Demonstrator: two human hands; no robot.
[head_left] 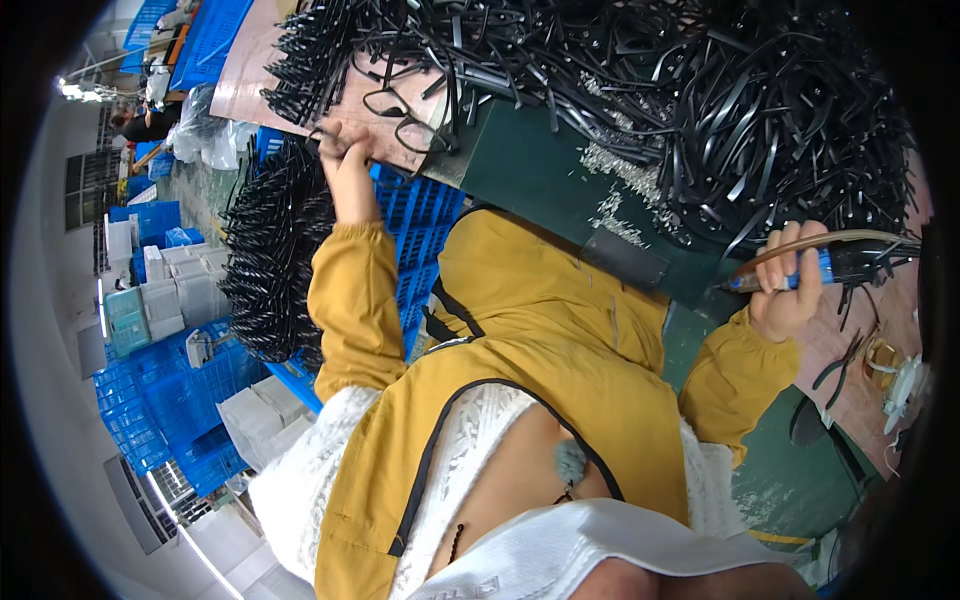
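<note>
At the upper left, my left hand (350, 165) is closed, with a thin dark rim at its fingertips that looks like part of an eyeglass frame. Just right of it, black eyeglass frames (405, 125) lie on the pinkish board. My right hand (788, 290) grips a blue and black powered screwdriver (822, 270) at the right, its tip pointing left over the bench. A big heap of loose black glasses temples (740, 120) covers the far part of the bench. Many small silvery pieces (620, 180) are scattered in front of that heap.
A dense stack of black frames (275, 250) stands in a blue crate left of my left arm; another row (310, 65) sits on the board. A dark pad (625, 258) lies at the green mat's near edge. Pliers (840, 362) rest at right. Blue crates (175, 390) fill the left background.
</note>
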